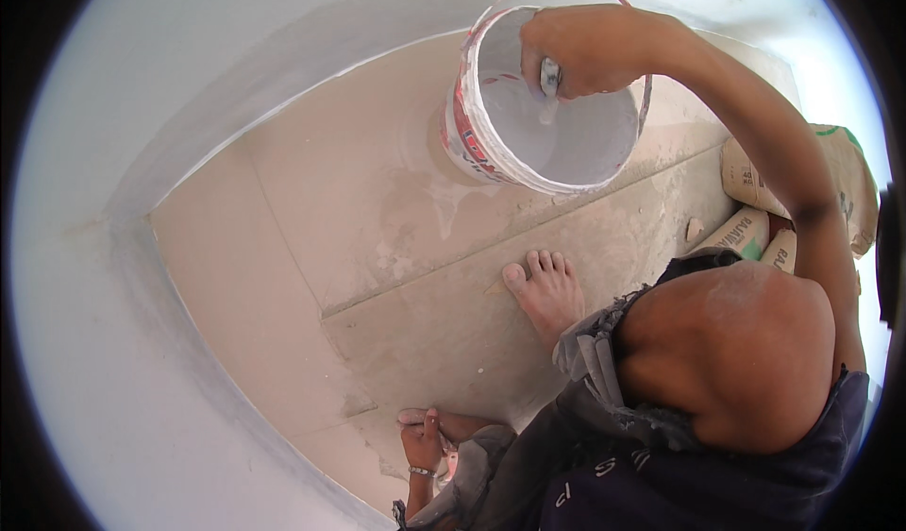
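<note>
A white bucket (481, 144) with red markings, smeared around its rim, stands on the floor near the wall. Its raised handle has a red stretch. Whitish-grey liquid or paste (566, 149) coats the inside. My right hand (590, 54) reaches over the rim, fingers closed around a tool whose pale handle end (550, 76) shows; the rest is hidden. Low in the view, my left hand (423, 443), with a band at the wrist, is closed beside my left foot (420, 417). A pinkish-white thing (450, 462) shows next to it, partly covered.
Paper sacks (835, 177) are piled on the right, behind my right arm. Pale walls (104, 342) curve along the left and the top. My bare right foot (549, 295) rests on the dusty floor (415, 342), which has a seam across it.
</note>
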`<control>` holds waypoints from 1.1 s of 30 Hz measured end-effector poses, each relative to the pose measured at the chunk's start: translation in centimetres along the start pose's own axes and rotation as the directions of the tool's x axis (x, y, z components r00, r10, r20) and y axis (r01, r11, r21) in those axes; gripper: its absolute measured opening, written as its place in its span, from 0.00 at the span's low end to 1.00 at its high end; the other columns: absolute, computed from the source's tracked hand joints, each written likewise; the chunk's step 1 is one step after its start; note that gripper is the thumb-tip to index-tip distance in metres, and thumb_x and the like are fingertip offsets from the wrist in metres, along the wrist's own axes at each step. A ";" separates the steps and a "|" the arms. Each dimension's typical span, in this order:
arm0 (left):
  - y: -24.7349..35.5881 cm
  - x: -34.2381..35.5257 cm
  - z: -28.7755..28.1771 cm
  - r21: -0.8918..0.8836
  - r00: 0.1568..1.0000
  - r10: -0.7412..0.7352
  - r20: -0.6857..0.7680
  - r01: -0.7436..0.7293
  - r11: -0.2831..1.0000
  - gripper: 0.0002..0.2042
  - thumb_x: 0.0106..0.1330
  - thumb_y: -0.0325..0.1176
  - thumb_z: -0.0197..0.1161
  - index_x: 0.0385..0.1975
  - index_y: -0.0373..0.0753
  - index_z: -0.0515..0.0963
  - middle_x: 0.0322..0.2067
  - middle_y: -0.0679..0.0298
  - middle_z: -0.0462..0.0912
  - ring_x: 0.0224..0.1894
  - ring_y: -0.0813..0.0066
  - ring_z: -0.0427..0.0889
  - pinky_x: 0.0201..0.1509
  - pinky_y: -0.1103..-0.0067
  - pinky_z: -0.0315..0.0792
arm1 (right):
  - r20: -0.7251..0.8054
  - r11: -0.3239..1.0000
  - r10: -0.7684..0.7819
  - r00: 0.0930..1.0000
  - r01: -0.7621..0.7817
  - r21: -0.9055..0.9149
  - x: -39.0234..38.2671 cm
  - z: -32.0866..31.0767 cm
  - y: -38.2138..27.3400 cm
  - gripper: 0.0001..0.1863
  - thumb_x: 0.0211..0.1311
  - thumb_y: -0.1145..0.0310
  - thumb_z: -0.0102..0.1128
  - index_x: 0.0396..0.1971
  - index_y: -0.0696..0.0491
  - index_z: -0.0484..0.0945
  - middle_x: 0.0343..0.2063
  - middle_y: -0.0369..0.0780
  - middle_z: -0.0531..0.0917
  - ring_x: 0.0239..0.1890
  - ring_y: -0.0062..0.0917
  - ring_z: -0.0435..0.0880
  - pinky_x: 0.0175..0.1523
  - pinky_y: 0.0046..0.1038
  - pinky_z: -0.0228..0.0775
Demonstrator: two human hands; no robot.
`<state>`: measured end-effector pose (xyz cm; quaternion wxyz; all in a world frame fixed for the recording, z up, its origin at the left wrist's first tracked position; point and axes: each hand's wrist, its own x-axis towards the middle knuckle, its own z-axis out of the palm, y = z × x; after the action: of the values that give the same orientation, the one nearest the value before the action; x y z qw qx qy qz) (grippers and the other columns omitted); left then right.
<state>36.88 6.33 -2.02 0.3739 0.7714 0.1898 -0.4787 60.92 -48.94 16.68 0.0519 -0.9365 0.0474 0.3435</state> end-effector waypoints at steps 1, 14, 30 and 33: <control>0.2 -0.2 -0.2 -0.001 1.000 -0.005 -0.004 0.005 1.000 0.30 0.76 0.42 0.64 0.09 0.31 0.77 0.07 0.64 0.74 0.09 0.76 0.73 0.14 0.74 0.66 | 0.022 0.999 -0.040 0.999 0.040 -0.020 0.7 0.6 -0.1 0.15 0.53 0.75 0.71 0.43 0.48 0.90 0.46 0.41 0.84 0.55 0.37 0.83 0.59 0.37 0.77; -1.7 0.3 0.0 0.050 0.999 0.011 -0.037 -0.009 0.999 0.30 0.75 0.44 0.64 0.10 0.28 0.76 0.06 0.63 0.71 0.10 0.77 0.71 0.17 0.72 0.65 | 0.070 0.983 -0.127 0.989 0.135 -0.122 1.4 0.3 0.7 0.12 0.45 0.76 0.74 0.33 0.48 0.90 0.40 0.39 0.84 0.51 0.36 0.83 0.57 0.35 0.76; 0.0 0.3 -0.5 0.095 0.994 0.052 0.099 -0.061 0.994 0.27 0.76 0.49 0.60 0.18 0.33 0.81 0.13 0.58 0.83 0.19 0.69 0.87 0.30 0.75 0.81 | -0.135 0.983 0.145 0.980 -0.126 0.135 -5.5 -1.5 4.6 0.21 0.48 0.65 0.74 0.45 0.52 0.85 0.43 0.44 0.85 0.42 0.36 0.84 0.50 0.35 0.77; 0.1 0.3 -0.5 0.077 0.989 0.028 0.147 -0.040 0.996 0.27 0.76 0.50 0.59 0.20 0.32 0.82 0.14 0.58 0.84 0.21 0.70 0.89 0.29 0.76 0.83 | -0.303 0.864 0.237 0.923 -0.058 0.500 -8.5 -2.7 6.3 0.22 0.53 0.62 0.71 0.49 0.54 0.83 0.44 0.45 0.85 0.40 0.34 0.84 0.46 0.33 0.78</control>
<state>37.41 6.58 -2.14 0.3641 0.7516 0.1295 -0.5346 55.43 -55.05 23.81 0.2471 -0.9336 0.2124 0.1493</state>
